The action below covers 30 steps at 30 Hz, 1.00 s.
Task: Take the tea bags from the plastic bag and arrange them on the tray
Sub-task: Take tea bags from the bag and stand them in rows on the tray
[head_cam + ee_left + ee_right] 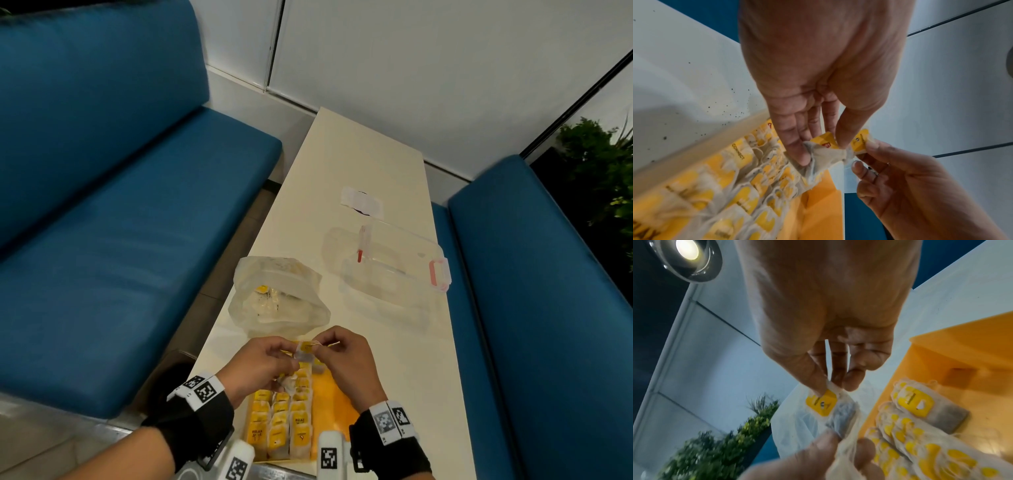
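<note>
Above the far end of the yellow tray point(334, 401), both hands hold one tea bag point(305, 351) with a yellow tag. My left hand point(289, 358) pinches the paper pouch point(826, 155) from the left. A further pouch point(287, 382) hangs under its palm. My right hand point(320, 346) pinches the tag end point(822, 402) between thumb and fingers. Several tea bags point(284, 421) lie in rows on the tray's left half. The open plastic bag point(277, 294) stands just beyond the hands with tea bags inside.
A clear container point(394, 274) with red latches sits at the right of the narrow cream table point(359, 154). A white patch point(361, 202) lies further back. Blue benches point(120, 240) flank the table on both sides. The tray's right half point(962, 353) shows bare yellow.
</note>
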{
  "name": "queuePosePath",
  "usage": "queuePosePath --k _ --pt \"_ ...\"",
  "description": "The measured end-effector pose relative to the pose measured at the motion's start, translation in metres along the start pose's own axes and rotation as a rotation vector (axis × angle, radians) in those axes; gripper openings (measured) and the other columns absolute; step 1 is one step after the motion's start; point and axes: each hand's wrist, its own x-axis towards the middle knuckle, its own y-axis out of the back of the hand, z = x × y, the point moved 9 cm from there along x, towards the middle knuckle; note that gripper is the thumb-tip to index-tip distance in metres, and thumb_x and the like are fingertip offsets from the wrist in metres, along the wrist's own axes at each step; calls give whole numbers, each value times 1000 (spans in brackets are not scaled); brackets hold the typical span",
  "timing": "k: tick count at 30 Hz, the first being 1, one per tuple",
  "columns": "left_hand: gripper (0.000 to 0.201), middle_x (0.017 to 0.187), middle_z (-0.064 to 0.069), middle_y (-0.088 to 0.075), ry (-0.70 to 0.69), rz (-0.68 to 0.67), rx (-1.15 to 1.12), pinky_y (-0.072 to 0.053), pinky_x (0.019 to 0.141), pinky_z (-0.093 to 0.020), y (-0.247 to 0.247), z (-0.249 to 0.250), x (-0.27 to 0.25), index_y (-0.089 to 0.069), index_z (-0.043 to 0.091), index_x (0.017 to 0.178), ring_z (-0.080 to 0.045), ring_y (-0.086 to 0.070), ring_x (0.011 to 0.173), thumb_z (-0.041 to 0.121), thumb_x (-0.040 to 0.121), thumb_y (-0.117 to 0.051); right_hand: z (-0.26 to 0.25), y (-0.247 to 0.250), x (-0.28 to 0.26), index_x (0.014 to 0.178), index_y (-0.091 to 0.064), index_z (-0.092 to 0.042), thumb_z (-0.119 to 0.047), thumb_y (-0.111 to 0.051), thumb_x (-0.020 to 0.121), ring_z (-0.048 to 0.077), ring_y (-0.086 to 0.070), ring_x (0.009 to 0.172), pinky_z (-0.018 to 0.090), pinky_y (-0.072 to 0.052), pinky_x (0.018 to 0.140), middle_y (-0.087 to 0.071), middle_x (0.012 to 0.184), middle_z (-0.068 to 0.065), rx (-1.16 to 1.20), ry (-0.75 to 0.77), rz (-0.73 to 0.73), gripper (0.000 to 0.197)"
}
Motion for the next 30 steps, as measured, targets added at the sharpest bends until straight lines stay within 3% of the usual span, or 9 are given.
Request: queuePosePath --k 4,7,11,16,19,24,27,30 --pt "21 102 -18 -76 25 28 -20 -61 70 -37 6 -5 1 -77 13 105 -22 -72 81 4 86 -77 6 16 6 76 -75 -10 -6 -78 80 6 -65 64 17 -47 60 -75 78 5 31 -23 -4 6" --pt "20 101 -13 -76 41 43 -32 -60 67 -36 8 -8 2 -79 14 102 -19 -69 78 5 84 -76 20 25 12 80 -71 -8 -3 -72 84 11 -65 64 22 -47 56 -72 75 2 -7 -88 -18 7" --pt "21 112 -27 -70 54 35 -62 -61 68 -37 9 -9 3 -78 15 105 -23 -63 79 5 87 -73 36 31 12 89 -63 0 2 -62 91 20 -68 63 27 -48 48 -70 77 13 -45 -140 -30 3" --pt "22 110 -29 -71 70 17 -84 -63 75 -42 10 -12 5 -77 13 108 -22 -64 77 5 89 -71 60 19 14 83 -62 -16 -6 -60 90 16 -66 63 30 -53 54 -69 76 6 -298 -197 -107 13" --pt "22 108 -24 -74 79 17 -90 -62 79 -44 10 -13 6 -75 12 110 -23 -69 81 4 90 -69 67 8 14 79 -61 -23 -9 -59 88 20 -70 75 34 -58 65 -70 81 4 -407 -222 -169 17" --pt "22 103 -17 -77 87 24 -89 -62 80 -44 10 -13 6 -74 12 112 -28 -72 87 6 92 -68 64 6 13 71 -66 -21 -5 -68 83 8 -61 58 20 -48 56 -66 69 -3 -411 -234 -172 20" --pt "20 103 -17 -77 86 30 -87 -62 80 -44 11 -12 5 -74 12 111 -29 -74 87 6 93 -68 65 11 13 68 -70 -21 -4 -74 78 6 -58 63 19 -42 58 -66 69 -6 -357 -253 -131 21" --pt "20 105 -17 -77 94 24 -87 -61 83 -46 10 -12 4 -74 12 111 -38 -74 99 6 93 -68 69 14 13 73 -70 -15 0 -68 83 9 -60 56 20 -44 53 -66 68 -1 -315 -270 -92 18"
